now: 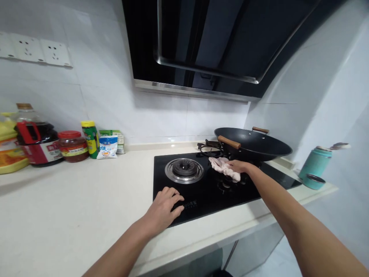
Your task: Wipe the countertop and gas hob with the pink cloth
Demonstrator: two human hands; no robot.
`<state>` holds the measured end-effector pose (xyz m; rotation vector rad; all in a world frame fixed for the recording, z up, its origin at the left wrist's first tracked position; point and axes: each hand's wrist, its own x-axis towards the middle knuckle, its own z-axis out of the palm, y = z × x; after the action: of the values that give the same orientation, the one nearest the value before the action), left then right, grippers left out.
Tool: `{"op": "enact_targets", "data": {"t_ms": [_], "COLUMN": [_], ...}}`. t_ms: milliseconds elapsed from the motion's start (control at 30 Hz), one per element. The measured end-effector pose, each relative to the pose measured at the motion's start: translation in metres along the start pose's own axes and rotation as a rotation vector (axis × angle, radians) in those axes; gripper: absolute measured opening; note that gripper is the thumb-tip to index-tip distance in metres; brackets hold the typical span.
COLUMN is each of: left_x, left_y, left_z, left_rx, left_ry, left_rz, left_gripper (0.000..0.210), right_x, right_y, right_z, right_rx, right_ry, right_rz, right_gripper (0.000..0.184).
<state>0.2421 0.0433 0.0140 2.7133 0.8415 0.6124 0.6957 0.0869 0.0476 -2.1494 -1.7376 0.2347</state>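
Note:
My right hand (239, 166) is closed on a crumpled pale pink cloth (223, 166), which lies against the black glass of the gas stove (201, 211). Just behind that hand, a large black wok (256, 144) with wooden handles sits on the right side of the stove. At the front left corner of the glass rests my left hand (167, 204), fingers spread and holding nothing. Beyond it is the bare left burner (184, 169) with its steel ring. A black pan support (209, 148) stands behind the cloth, partly hidden by the wok.
On the left of the pale counter (86, 207) stand a dark sauce bottle (37, 138), a red-lidded jar (72, 146), a yellow-capped container (90, 139) and a small white packet (108, 147). A black range hood (196, 46) overhangs the stove. Turquoise holders (315, 163) stand at right.

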Motion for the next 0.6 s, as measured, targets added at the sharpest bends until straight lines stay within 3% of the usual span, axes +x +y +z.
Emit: {"op": "enact_targets", "data": {"t_ms": [133,367,600], "left_x": [0.0,0.002,0.004], "left_y": [-0.002,-0.008,-0.007], "left_z": [0.0,0.003,0.002], "left_rx": [-0.007,0.003,-0.005], "left_ry": [0.004,0.026,0.016], "left_rz": [-0.005,0.037,0.013], "left_gripper": [0.024,0.024,0.025], "right_x": [-0.011,-0.04,-0.056], "right_y": [0.019,0.049,0.063], "right_z": [-0.005,-0.004,-0.004], "right_rx": [0.091,0.037,-0.226], "right_ry": [-0.078,0.108,0.196], "right_rz": [0.004,0.12,0.242], "right_gripper": [0.022,0.047,0.042]}}
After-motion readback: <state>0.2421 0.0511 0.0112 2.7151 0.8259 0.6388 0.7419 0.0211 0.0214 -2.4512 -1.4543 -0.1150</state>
